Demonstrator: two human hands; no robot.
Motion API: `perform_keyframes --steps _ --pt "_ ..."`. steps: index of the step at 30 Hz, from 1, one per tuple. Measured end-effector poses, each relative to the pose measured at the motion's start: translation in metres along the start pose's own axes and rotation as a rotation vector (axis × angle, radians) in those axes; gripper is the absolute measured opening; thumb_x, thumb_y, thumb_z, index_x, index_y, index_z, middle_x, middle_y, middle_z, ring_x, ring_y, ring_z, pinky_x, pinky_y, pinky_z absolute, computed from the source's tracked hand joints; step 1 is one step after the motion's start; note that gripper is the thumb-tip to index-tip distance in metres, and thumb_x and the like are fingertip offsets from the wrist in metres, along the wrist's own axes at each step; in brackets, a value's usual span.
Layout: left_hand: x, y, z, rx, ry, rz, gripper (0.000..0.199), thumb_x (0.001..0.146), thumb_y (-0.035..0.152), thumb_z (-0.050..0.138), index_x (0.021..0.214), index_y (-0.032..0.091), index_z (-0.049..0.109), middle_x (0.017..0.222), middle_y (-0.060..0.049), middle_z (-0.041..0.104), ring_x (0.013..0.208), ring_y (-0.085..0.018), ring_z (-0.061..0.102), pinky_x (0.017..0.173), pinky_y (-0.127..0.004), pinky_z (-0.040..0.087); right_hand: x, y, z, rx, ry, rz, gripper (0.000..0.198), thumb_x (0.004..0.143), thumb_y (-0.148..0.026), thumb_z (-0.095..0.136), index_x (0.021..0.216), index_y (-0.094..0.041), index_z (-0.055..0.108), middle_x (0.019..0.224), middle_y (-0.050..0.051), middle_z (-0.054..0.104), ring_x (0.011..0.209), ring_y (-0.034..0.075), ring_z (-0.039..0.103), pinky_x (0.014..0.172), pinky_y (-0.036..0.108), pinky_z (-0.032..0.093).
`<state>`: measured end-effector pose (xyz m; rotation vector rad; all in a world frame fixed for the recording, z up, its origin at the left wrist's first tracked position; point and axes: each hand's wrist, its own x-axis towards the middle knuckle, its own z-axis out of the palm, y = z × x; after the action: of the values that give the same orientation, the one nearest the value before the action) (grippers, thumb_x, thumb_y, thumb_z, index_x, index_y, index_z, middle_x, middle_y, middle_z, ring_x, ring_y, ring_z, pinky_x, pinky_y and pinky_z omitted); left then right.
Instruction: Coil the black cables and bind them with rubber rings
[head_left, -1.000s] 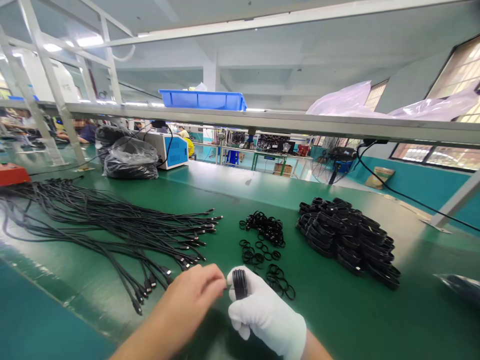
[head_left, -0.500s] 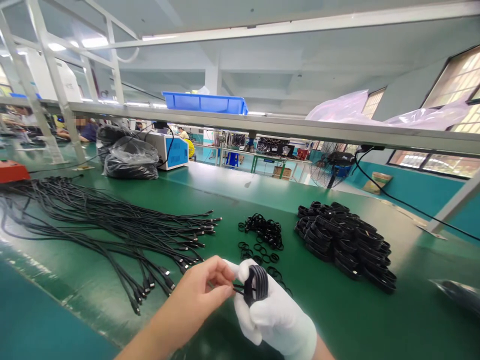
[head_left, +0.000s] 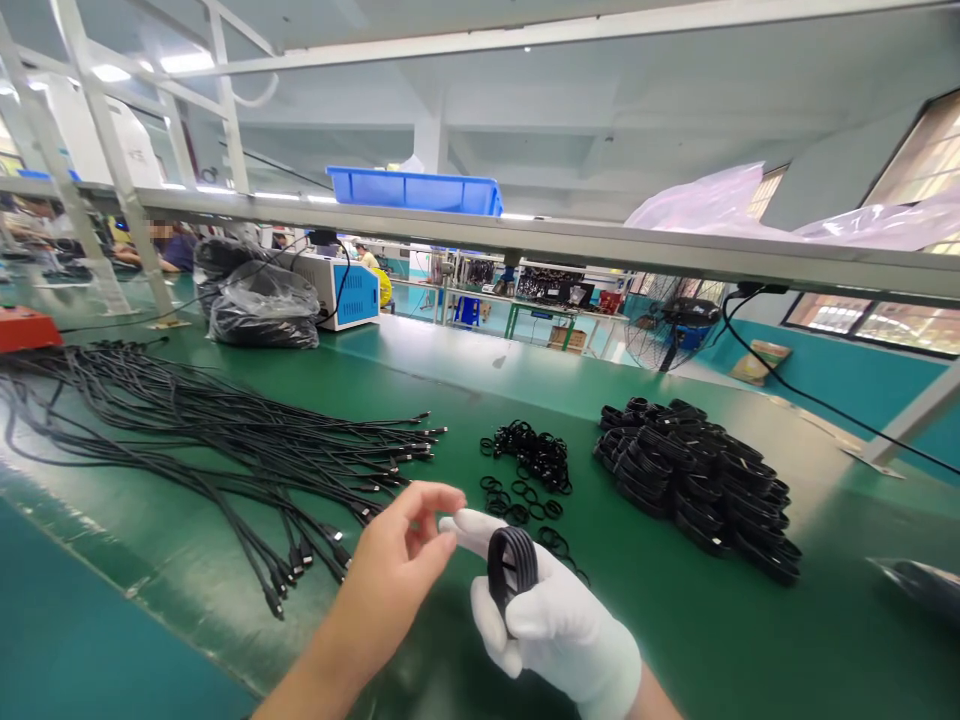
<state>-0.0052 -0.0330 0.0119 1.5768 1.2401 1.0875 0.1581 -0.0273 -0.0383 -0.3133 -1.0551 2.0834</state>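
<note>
The bare left hand (head_left: 401, 565), palm turned inward, has its fingers half-curled and thumb parted — nothing visible in its grasp. The white-gloved right hand (head_left: 566, 615), index finger extended toward it, clasps a looped coil of black cable (head_left: 519, 558) above the glossy green worktop (head_left: 660, 630), before small black rings (head_left: 534, 458).
</note>
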Motion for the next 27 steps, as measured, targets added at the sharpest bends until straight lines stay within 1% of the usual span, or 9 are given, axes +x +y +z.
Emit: perform_keyframes --steps 3,5,7,10,13,16,18,22,27 --pt "0.003 0.016 -0.011 0.179 -0.175 0.11 0.031 0.076 0.02 0.053 0.104 0.027 0.065 0.103 -0.002 0.059 0.096 -0.019 0.053 0.085 -0.03 0.04 -0.001 -0.001 0.003 0.053 -0.089 0.124 0.068 0.058 -0.022 0.067 0.122 -0.008 0.046 0.061 0.005 0.065 0.043 0.011 0.054 0.041 0.019 0.038" --pt "0.01 0.02 -0.015 0.182 -0.346 0.086 0.029 0.073 0.019 0.055 0.099 0.026 0.068 0.099 -0.002 0.061 0.095 -0.019 0.054 0.085 -0.03 0.041 -0.002 0.002 0.006 0.098 -0.11 0.158 0.06 0.06 -0.031 0.066 0.114 -0.008 0.052 0.067 0.008 0.066 0.05 0.015 0.059 0.047 0.023 0.044" --pt "0.019 0.019 -0.015 0.124 -0.417 0.011 0.027 0.072 0.021 0.058 0.096 0.023 0.069 0.086 0.0 0.062 0.085 -0.017 0.056 0.077 -0.027 0.043 0.0 0.004 0.01 0.125 -0.046 0.132 0.054 0.065 -0.039 0.063 0.109 -0.01 0.054 0.083 0.011 0.065 0.067 0.018 0.063 0.059 0.028 0.048" --pt "0.029 0.011 -0.013 0.036 -0.388 -0.116 0.026 0.07 0.025 0.061 0.094 0.017 0.065 0.065 0.005 0.052 0.062 -0.012 0.052 0.055 -0.022 0.04 0.007 0.006 0.015 0.007 0.112 0.04 0.043 0.07 -0.035 0.064 0.106 -0.013 0.056 0.103 0.01 0.059 0.088 0.018 0.058 0.073 0.032 0.047" --pt "0.032 0.002 -0.007 0.012 -0.314 -0.234 0.028 0.067 0.027 0.062 0.091 0.013 0.059 0.055 0.008 0.046 0.047 -0.01 0.048 0.044 -0.021 0.038 0.015 0.008 0.018 -0.286 0.29 -0.056 0.042 0.061 -0.015 0.07 0.1 -0.016 0.055 0.087 0.003 0.06 0.084 0.016 0.055 0.072 0.029 0.044" --pt "0.028 -0.004 -0.003 -0.022 -0.187 -0.25 0.025 0.073 0.035 0.056 0.086 0.014 0.055 0.057 0.006 0.052 0.044 -0.009 0.049 0.043 -0.022 0.039 0.016 0.009 0.015 -0.339 0.402 -0.017 0.047 0.058 -0.016 0.072 0.101 -0.017 0.051 0.087 0.002 0.058 0.081 0.016 0.056 0.067 0.029 0.044" --pt "0.023 -0.008 -0.002 -0.061 -0.141 -0.236 0.025 0.078 0.038 0.049 0.079 0.014 0.054 0.061 0.004 0.054 0.044 -0.007 0.046 0.042 -0.02 0.035 0.014 0.008 0.013 -0.234 0.365 0.027 0.052 0.06 -0.022 0.073 0.106 -0.017 0.048 0.1 0.006 0.056 0.086 0.018 0.058 0.067 0.03 0.045" --pt "0.012 -0.018 0.001 -0.153 -0.263 -0.282 0.019 0.073 0.032 0.057 0.07 0.015 0.05 0.056 0.006 0.047 0.046 -0.005 0.04 0.042 -0.017 0.028 0.012 0.005 0.014 -0.173 0.236 0.027 0.049 0.06 -0.024 0.074 0.103 -0.015 0.049 0.095 0.006 0.058 0.085 0.018 0.059 0.066 0.028 0.045" --pt "0.007 -0.029 0.007 -0.266 -0.29 -0.278 0.018 0.071 0.028 0.06 0.067 0.017 0.046 0.055 0.007 0.044 0.046 -0.005 0.037 0.044 -0.017 0.026 0.013 0.006 0.016 -0.29 0.315 0.076 0.047 0.057 -0.016 0.074 0.096 -0.014 0.049 0.083 0.005 0.062 0.079 0.018 0.06 0.062 0.027 0.045"
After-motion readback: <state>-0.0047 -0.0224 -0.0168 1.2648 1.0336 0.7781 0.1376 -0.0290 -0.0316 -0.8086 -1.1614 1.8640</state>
